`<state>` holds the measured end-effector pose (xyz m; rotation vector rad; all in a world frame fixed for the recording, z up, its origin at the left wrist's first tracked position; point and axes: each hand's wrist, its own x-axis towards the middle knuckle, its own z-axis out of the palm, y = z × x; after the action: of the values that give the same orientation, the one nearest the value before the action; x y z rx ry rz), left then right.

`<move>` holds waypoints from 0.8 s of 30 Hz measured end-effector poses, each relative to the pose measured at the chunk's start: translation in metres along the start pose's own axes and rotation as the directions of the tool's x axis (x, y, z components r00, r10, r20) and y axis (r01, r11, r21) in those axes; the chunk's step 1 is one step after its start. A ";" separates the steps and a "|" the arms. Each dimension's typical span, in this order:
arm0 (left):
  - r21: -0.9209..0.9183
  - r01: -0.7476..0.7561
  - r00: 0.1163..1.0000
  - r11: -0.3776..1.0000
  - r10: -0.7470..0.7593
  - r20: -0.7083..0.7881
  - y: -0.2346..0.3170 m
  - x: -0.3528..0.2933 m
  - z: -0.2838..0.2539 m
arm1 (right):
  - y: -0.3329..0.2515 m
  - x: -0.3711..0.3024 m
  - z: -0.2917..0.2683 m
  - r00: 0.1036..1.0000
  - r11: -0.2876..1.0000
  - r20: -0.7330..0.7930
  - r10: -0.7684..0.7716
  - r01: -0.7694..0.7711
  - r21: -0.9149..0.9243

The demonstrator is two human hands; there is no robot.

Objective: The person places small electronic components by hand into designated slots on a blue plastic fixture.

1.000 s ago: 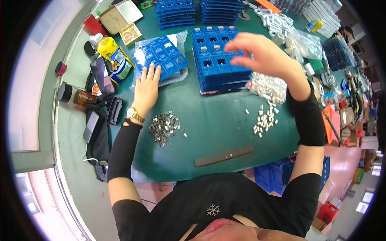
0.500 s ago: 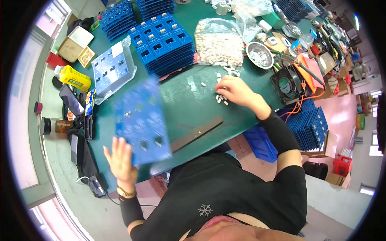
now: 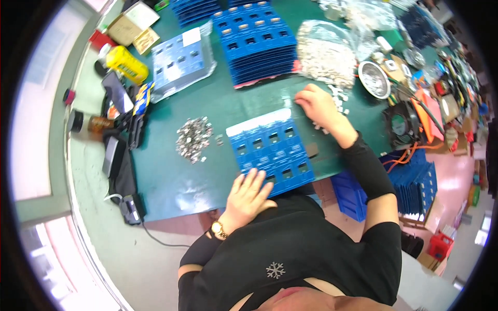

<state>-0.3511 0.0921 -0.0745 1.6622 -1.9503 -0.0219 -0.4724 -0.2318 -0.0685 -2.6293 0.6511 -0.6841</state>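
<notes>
A blue circuit board [image 3: 265, 155] with rows of dark square openings lies flat at the table's near side, a pale strip along its far edge. My left hand [image 3: 248, 199] holds its near left corner, fingers over the top and thumb by the near edge. Beyond the board's far right corner is my right hand [image 3: 317, 108], its fingertips pinched together; whatever is between them is too small to make out. Small white pieces [image 3: 340, 98] lie scattered beside that hand. Left of the board sits a heap of small metallic parts [image 3: 194, 139].
A tall stack of blue boards [image 3: 262, 62] stands at the back, beside a clear bag of white pieces [image 3: 327, 54]. A metal bowl [image 3: 374, 80] and a black fan [image 3: 402, 124] are at right. Wrapped boards [image 3: 181, 65] and a yellow bottle [image 3: 127, 65] are at left.
My left hand has brought the blue board rightward and down onto the table, uncovering the heap of metallic parts. The whole view has shifted. My right hand stays near the white pieces, fingers pinched.
</notes>
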 end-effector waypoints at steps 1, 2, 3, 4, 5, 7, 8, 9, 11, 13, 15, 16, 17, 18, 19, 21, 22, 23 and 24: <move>-0.034 -0.034 0.999 0.999 0.035 0.033 -0.004 0.009 -0.005 | 0.002 0.001 -0.004 1.000 1.000 -0.019 -0.002 0.002 -0.011; -0.047 -0.059 0.995 0.997 0.062 0.083 -0.009 0.016 -0.019 | 0.007 0.003 -0.002 0.999 1.000 -0.050 -0.022 0.023 0.016; -0.022 -0.036 0.998 0.999 0.037 0.056 -0.018 0.022 -0.029 | 0.011 0.004 0.002 0.997 0.998 -0.072 -0.037 0.041 0.044; 0.055 0.021 1.000 0.998 -0.021 -0.010 -0.033 0.029 -0.039 | 0.012 0.005 0.001 0.996 0.997 -0.081 -0.025 0.031 0.072; 0.137 0.097 0.993 0.986 -0.086 -0.080 -0.052 0.034 -0.049 | 0.000 0.012 -0.001 0.997 0.990 -0.073 0.026 -0.016 0.138; 0.220 0.245 0.929 0.944 -0.164 -0.331 -0.103 0.045 -0.060 | -0.014 0.023 -0.010 0.998 0.981 -0.061 -0.026 0.037 0.188; 0.210 0.332 0.908 0.920 -0.252 -0.335 -0.121 0.057 -0.064 | -0.018 0.026 -0.009 0.998 0.979 -0.056 -0.034 0.044 0.199; 0.205 0.418 0.878 0.885 -0.335 -0.342 -0.136 0.067 -0.071 | -0.022 0.029 -0.006 0.997 0.971 -0.056 -0.061 0.073 0.226; 0.210 0.427 0.880 0.879 -0.352 -0.318 -0.161 0.077 -0.073 | -0.031 0.035 -0.005 0.993 0.959 -0.063 -0.100 0.113 0.260; 0.212 0.435 0.884 0.875 -0.369 -0.288 -0.182 0.084 -0.084 | -0.037 0.037 -0.003 0.988 0.973 -0.037 -0.147 0.151 0.176; 0.511 0.594 0.792 0.621 -0.341 -0.507 -0.200 0.086 -0.111 | -0.036 0.036 -0.002 0.988 0.970 -0.023 -0.153 0.155 0.188; 0.525 0.664 0.745 0.533 -0.409 -0.527 -0.211 0.084 -0.118 | -0.033 0.035 -0.006 0.989 0.971 0.012 -0.149 0.144 0.189; 0.536 0.723 0.691 0.437 -0.470 -0.549 -0.223 0.081 -0.127 | -0.031 0.034 -0.009 0.988 0.973 0.048 -0.145 0.133 0.188; 0.581 0.728 0.675 0.364 -0.532 -0.512 -0.231 0.077 -0.136 | -0.030 0.033 -0.010 0.991 0.978 0.040 -0.126 0.117 0.175; 0.634 0.705 0.682 0.318 -0.548 -0.484 -0.237 0.073 -0.141 | -0.027 0.032 -0.011 0.990 0.976 0.039 -0.136 0.127 0.179; 0.611 0.706 0.681 0.357 -0.580 -0.447 -0.249 0.070 -0.147 | -0.022 0.028 -0.010 0.993 0.977 -0.015 -0.115 0.116 0.177; 0.574 0.721 0.669 0.388 -0.605 -0.432 -0.252 0.068 -0.148 | -0.021 0.028 -0.011 0.995 0.978 -0.017 -0.093 0.095 0.187; 0.536 0.735 0.658 0.416 -0.628 -0.415 -0.254 0.066 -0.150 | -0.021 0.026 -0.011 0.995 0.975 -0.018 -0.101 0.103 0.195; 0.467 0.751 0.655 0.467 -0.622 -0.430 -0.260 0.060 -0.152 | -0.022 0.024 -0.011 0.997 0.976 -0.018 -0.077 0.079 0.205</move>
<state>-0.0559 0.0309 -0.0182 2.6875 -1.0090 0.5135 -0.4520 -0.2280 -0.0411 -2.4716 0.4550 -0.7449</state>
